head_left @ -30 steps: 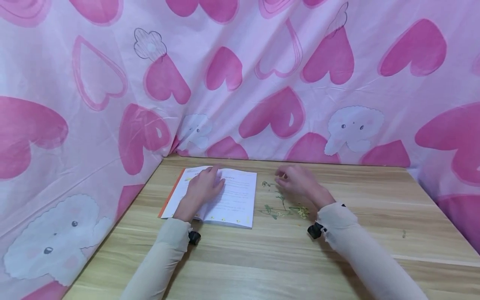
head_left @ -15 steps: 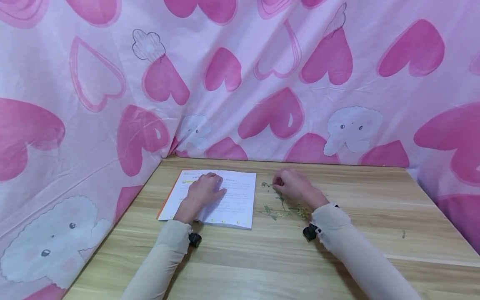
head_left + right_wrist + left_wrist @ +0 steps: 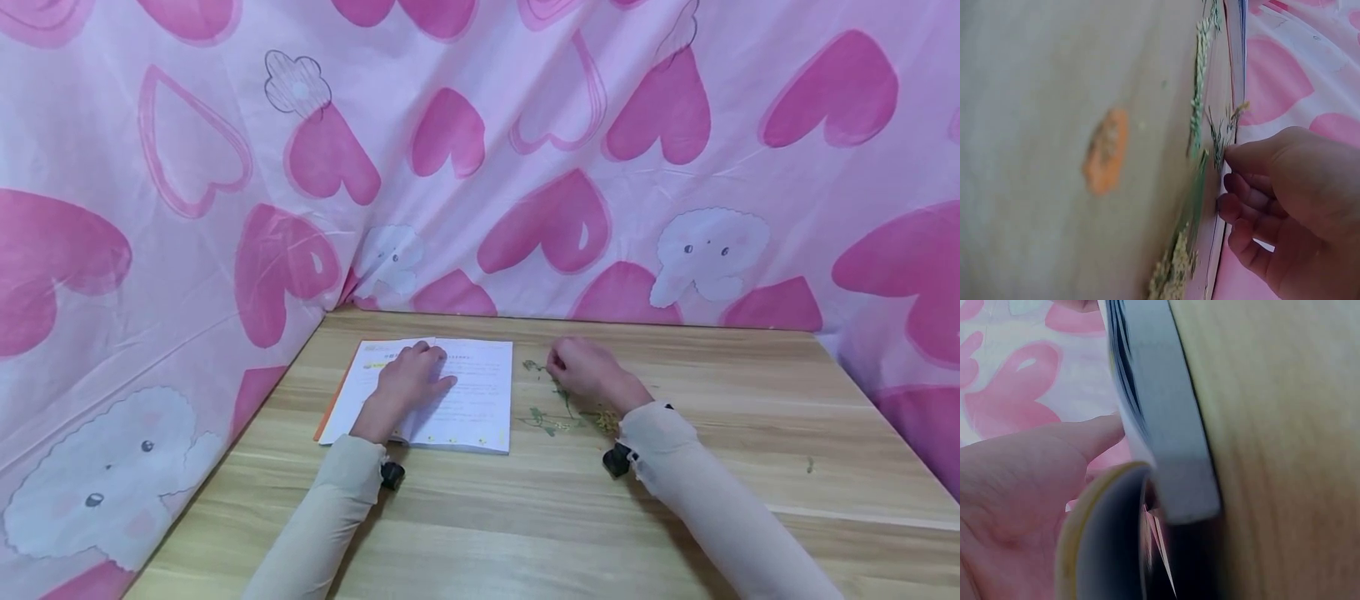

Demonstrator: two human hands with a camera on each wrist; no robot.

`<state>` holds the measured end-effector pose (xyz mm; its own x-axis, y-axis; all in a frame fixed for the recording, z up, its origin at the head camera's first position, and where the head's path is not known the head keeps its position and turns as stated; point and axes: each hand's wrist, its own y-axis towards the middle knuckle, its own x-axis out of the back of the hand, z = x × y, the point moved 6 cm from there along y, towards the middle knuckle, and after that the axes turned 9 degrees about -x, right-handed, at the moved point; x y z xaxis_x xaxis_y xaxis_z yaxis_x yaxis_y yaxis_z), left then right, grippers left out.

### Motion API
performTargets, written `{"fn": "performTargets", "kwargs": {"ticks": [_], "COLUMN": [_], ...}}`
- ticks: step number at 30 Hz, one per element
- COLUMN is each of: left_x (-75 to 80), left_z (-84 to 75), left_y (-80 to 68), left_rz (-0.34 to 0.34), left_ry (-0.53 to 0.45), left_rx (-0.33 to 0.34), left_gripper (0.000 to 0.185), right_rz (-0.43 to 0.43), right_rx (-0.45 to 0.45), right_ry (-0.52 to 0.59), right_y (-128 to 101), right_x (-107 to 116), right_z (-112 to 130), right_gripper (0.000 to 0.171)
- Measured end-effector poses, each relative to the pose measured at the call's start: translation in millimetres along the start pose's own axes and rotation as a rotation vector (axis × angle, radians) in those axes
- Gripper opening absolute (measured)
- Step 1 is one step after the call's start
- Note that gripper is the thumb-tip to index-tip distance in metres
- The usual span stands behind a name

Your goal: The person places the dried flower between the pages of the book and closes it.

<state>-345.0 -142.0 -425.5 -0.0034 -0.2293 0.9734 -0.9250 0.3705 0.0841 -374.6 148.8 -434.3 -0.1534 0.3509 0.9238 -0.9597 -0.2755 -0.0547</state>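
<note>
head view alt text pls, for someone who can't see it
A person's left hand rests flat on an open white-paged booklet with an orange cover on a light wooden table, while the right hand pinches at thin green dried plant sprigs lying beside it. Pink heart-print fabric hangs behind.

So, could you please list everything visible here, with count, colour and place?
Booklet: one, white pages with an orange cover edge, lying open on the table's left part.
Plant sprigs: a small loose bunch, green stems with yellowish flower heads, on the table just right of the booklet.
Table: one, light wood grain, across the foreground.
Cloth backdrop: one, pale pink with darker pink hearts and white cartoon animals, behind and to both sides.
Left hand: one, cream sleeve, resting flat on the open page.
Right hand: one, cream sleeve, fingers curled at the sprigs' upper end; an actual pinch is unclear.
</note>
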Motion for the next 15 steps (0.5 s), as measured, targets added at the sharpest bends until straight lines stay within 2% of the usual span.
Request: {"fn": "performTargets", "kwargs": {"ticks": [9, 15], "left_x": [-0.9, -2.9], "left_z": [-0.4, 1.2], "left_y": [0.1, 0.4], "left_rz": [-0.003, 0.003], "left_ry": [-0.009, 0.0], "left_rx": [0.005, 0.021], "left_gripper": [0.054, 0.055], "right_rz": [0.014, -0.023], "right_rx": [0.019, 0.035], "right_ry": [-0.011, -0.021], "right_y": [-1.6, -0.6], "right_x": [-3.1, -2.6], "right_z": [1.0, 6.4], "right_gripper": [0.019, 0.016]}}
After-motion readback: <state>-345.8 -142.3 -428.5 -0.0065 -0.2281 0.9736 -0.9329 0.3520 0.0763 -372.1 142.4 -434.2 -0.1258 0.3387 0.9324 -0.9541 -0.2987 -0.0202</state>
